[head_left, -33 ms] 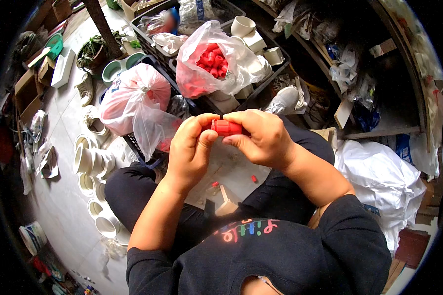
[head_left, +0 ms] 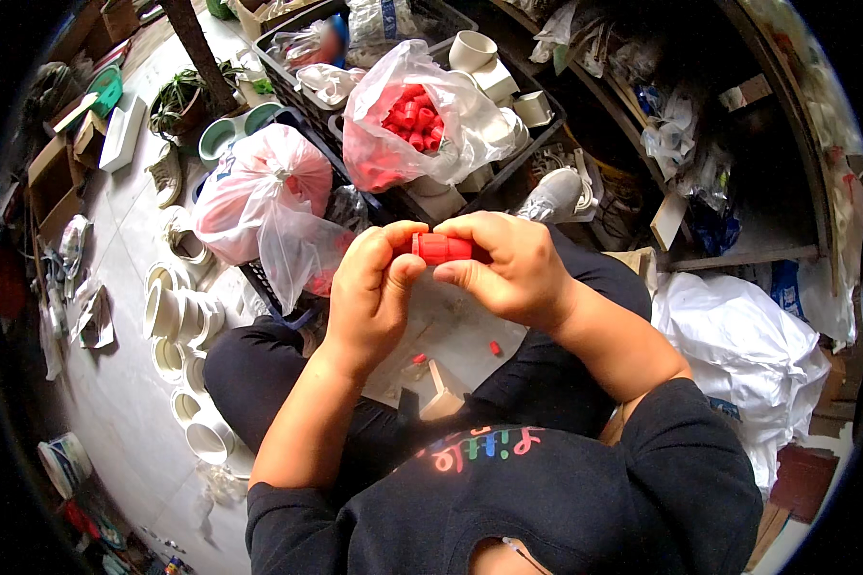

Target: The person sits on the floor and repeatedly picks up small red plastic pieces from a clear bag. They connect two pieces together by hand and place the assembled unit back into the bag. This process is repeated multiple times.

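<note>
A short red ribbed plastic fitting is held sideways between my two hands, above my lap. The thumb and fingertips of my left hand pinch its left end. My right hand grips the other end, with the thumb below and the fingers on top. My fingers hide both tips of the fitting. Beneath the hands, on the grey floor between my legs, lie two small red pieces, one on the right and one on the left. A small tan wooden block is close to them.
Ahead, an open clear bag full of similar red fittings rests on a black crate with white pipe parts. A tied bag of pinkish-red contents sits left of it. White pipe fittings line the left floor. A white sack lies right.
</note>
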`<state>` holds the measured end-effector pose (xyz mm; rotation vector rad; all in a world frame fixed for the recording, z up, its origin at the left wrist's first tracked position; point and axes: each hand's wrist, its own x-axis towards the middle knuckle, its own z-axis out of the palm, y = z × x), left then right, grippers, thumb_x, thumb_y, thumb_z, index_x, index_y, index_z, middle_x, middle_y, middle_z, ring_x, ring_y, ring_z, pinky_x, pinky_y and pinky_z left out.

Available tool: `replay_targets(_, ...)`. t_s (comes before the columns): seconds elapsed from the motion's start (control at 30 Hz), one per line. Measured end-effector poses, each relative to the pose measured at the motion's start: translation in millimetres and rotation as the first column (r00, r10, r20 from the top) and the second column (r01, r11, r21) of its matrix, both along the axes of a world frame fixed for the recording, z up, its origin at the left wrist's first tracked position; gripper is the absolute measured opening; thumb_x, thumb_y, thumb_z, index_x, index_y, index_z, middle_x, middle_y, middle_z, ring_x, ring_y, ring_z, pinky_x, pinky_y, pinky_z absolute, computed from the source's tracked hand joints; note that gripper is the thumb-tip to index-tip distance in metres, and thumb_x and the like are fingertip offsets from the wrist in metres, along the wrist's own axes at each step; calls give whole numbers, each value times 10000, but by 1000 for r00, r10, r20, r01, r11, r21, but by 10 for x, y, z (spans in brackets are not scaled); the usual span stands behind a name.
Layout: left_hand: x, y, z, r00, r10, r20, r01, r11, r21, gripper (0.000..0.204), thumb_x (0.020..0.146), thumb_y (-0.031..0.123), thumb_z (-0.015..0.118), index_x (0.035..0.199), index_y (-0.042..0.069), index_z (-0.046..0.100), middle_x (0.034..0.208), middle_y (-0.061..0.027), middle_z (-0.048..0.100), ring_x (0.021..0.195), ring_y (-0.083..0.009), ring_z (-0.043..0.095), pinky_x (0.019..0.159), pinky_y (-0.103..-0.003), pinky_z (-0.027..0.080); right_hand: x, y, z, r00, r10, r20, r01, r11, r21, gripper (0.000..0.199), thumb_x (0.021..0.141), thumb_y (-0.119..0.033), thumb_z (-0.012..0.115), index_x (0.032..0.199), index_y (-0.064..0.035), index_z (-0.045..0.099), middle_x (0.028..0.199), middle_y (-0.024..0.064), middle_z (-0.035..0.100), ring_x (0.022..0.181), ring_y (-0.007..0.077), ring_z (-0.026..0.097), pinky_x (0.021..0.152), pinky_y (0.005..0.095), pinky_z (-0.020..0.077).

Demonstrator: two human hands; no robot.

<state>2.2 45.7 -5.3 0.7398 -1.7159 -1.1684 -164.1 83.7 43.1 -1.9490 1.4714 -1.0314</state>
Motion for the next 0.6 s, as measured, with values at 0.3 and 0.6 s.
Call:
replay_targets(0.3,30,-11,112,995,25,91,0,964,-267,259,804,172,600,998,3,568,806,-128,578,740,-277,561,664,-332,457,-98,-3,61,697,-304,650,-443,530,723,278,881,-342,522,836,-75,585,632,23,575,446,75,507,407,191,385)
replay_targets(0.6,-4,-3,44,999,31,30,-29,999,-44,222,848,186,559,977,6,573,786,-118,565,717,-253,545,674,-309,430,-4,24,-14,992,8,-126,-20,995,-93,225,753,-210,662,841,-24,572,746,134,587,669,301,574,592,333,458)
